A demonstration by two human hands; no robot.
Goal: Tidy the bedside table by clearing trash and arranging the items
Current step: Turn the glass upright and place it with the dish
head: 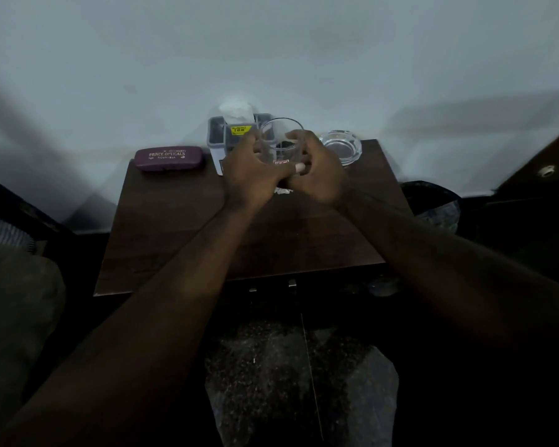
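Both hands are on the clear drinking glass (279,146) near the back of the dark wooden bedside table (181,227). The left hand (249,172) wraps its fingers round the left side and the right hand (320,175) curls round the right. Can't tell if the glass is sitting on the table or lifted a bit.

Just behind it is a grey plastic organizer (217,133) with a yellow sticker (239,129) and white tissue (236,111) poking out the top. A purple Prince Opticals glasses case (169,158) lies at the back left and a glass ashtray (341,146) sits back right. A small crumpled scrap (281,191) peeks out below the hands. A bin with a dark liner (439,204) stands beside the table on the right.
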